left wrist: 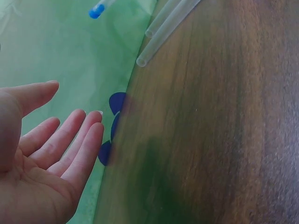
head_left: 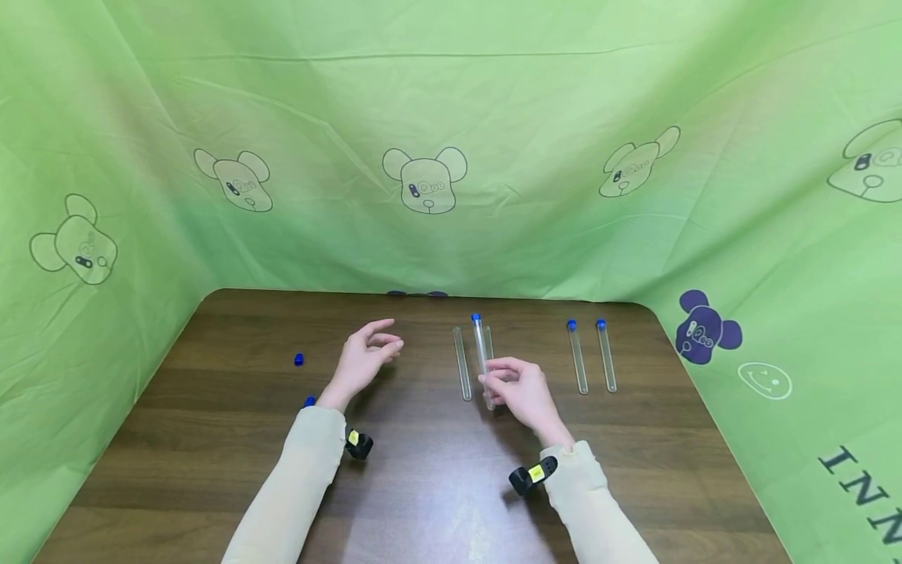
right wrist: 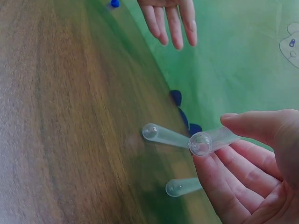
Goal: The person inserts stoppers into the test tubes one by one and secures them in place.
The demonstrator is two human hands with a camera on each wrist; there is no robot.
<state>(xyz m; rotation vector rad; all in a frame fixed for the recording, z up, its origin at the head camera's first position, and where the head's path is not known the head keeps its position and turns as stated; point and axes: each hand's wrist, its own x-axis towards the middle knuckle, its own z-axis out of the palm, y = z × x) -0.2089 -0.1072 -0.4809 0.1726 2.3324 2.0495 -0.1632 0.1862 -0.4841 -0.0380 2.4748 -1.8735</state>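
My right hand (head_left: 523, 393) pinches a clear test tube (head_left: 481, 343) near its lower end, between thumb and fingers. The tube stands nearly upright with a blue cap on top; the right wrist view shows its rounded bottom (right wrist: 201, 143) toward me. Two test tubes without caps lie on the table around it, one to the left (head_left: 462, 364) and one partly hidden behind the held tube (head_left: 489, 342). My left hand (head_left: 361, 362) hovers over the table to the left, holding nothing, its fingers loosely extended and thumb apart in the left wrist view.
Two blue-capped test tubes, one nearer (head_left: 578, 359) and one farther right (head_left: 607, 357), lie side by side. At the left are two loose blue caps, one behind (head_left: 299, 359) and one by the left sleeve (head_left: 309, 401). Green cloth (head_left: 423, 251) surrounds the brown table (head_left: 423, 486).
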